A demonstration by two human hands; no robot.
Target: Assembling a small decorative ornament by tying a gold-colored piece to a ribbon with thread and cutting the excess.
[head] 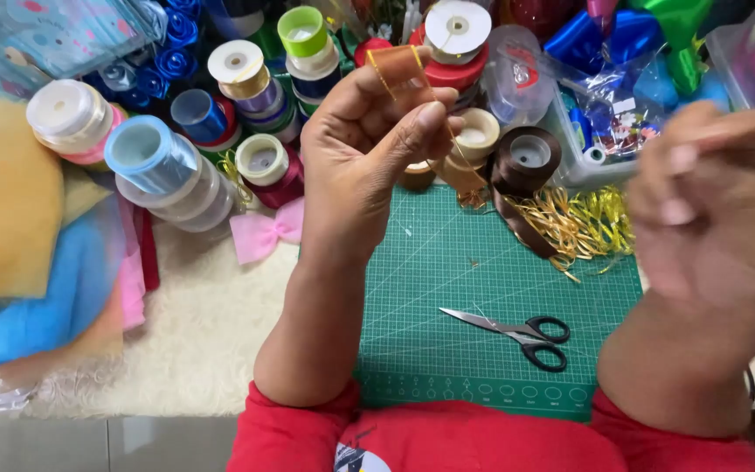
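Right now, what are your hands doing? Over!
Left hand pinching folded brown ribbon piece. Right hand raised, blurred, grip unclear. Scissors lying on green cutting mat, untouched. Nothing between the hands.

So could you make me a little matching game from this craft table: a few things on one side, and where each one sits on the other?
Things:
1. scissors
2. pink bow
3. brown ribbon piece
4. gold tinsel strands

Places:
A. pinched in the left hand
B. lying on the green cutting mat, near the person
C. on the white furry cover, left of the mat
D. at the mat's far right corner, beside the brown spool

Pairs: 1-B, 2-C, 3-A, 4-D
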